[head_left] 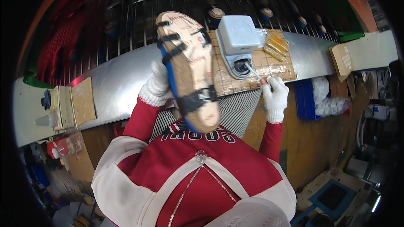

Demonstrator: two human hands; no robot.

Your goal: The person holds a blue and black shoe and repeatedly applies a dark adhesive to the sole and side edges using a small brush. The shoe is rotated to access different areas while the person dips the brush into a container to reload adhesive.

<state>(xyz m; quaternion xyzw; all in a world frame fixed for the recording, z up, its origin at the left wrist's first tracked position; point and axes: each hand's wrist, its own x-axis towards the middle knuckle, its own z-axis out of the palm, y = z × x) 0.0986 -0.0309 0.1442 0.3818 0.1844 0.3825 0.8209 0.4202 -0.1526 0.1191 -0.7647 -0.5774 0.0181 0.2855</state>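
The sandal point(195, 75) is hanging in front of the person's chest, its underside facing the camera, its wider end pointing far and slightly left, its other end pointing near. It is overlapping the near edge of the metal bench point(115, 75), left of the grey pot point(239, 33).

The body is probably handling as stiff and fairly solid, tough rather than fragile, while the black straps point(194, 102) are looking softer. The blue side edge is likely giving the safest hold, sparing the pale underside; smoothness there could be making it a little slippery.

The left hand point(156, 83), gloved, is holding the sandal from its left side; its fingers are partly hidden behind, so their spread is impossible to tell. Its forearm is slanting up from the near left.

The right hand point(275, 94), also gloved, is pinching a thin pale stick point(253, 71), one bare fingertip showing. The forearm is standing nearly upright, and the stick is sloping far and left into the pot's dark opening.
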